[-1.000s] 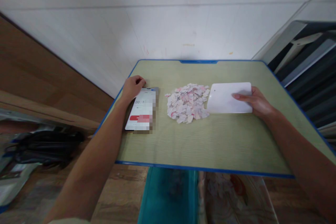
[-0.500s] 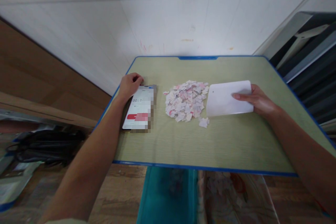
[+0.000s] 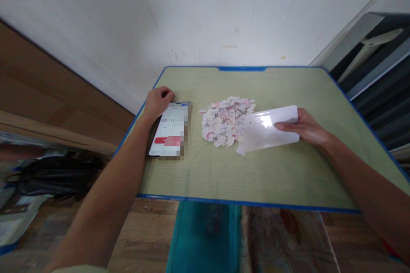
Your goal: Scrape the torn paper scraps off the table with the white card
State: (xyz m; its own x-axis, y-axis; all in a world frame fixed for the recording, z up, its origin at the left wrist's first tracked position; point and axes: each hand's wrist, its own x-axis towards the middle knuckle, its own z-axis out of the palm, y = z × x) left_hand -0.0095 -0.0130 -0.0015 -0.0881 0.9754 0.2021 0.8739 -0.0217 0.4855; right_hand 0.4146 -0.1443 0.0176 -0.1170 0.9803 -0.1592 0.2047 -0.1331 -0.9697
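Note:
In my right hand (image 3: 312,127) is a thin white plastic sheet (image 3: 272,130), gripped at its right end with the thumb on top. The sheet is bowed, and its left edge reaches the right side of a heap of small torn paper scraps (image 3: 224,121). One loose scrap (image 3: 241,150) shows at the sheet's lower left corner, partly covered. My left hand (image 3: 159,101) rests on the table with curled fingers, and I see nothing in them. Right beside it lies a phone (image 3: 168,130) with a timer on its screen, partly blurred out.
The blue-edged folding table (image 3: 208,179) stands against a white wall (image 3: 205,30). Below its front edge are a teal bin (image 3: 205,239) and a patterned container (image 3: 288,239) with paper scraps. A brown board (image 3: 57,76) stands at left, dark metal-framed items (image 3: 381,59) at right.
My right hand has moved left and slightly nearer to me with the plastic sheet, which now bends and overlaps the heap's right edge and the loose scrap. My left hand stays in place.

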